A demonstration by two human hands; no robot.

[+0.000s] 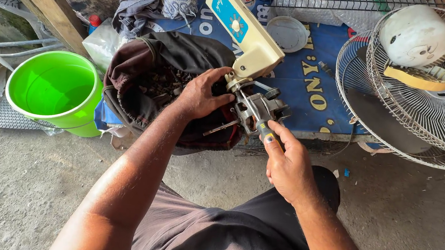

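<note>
My left hand (201, 92) grips the bare fan motor (259, 108) at the end of a cream fan stand (243, 26) that slants up and away from me. My right hand (286, 166) is closed around a screwdriver with a yellow and black handle (263, 129), its tip pointed into the motor's underside. A thin metal shaft sticks out of the motor toward the lower left. Both hands work just above a dark open bag (154, 75) with several small metal parts inside.
A bright green bucket (54, 90) stands at the left. Two wire fan guards (425, 106) lie at the right with a white motor cover (415, 35) and a yellow ring on them. A blue printed board (313, 85) and crumpled clothes lie behind. Concrete floor lies below.
</note>
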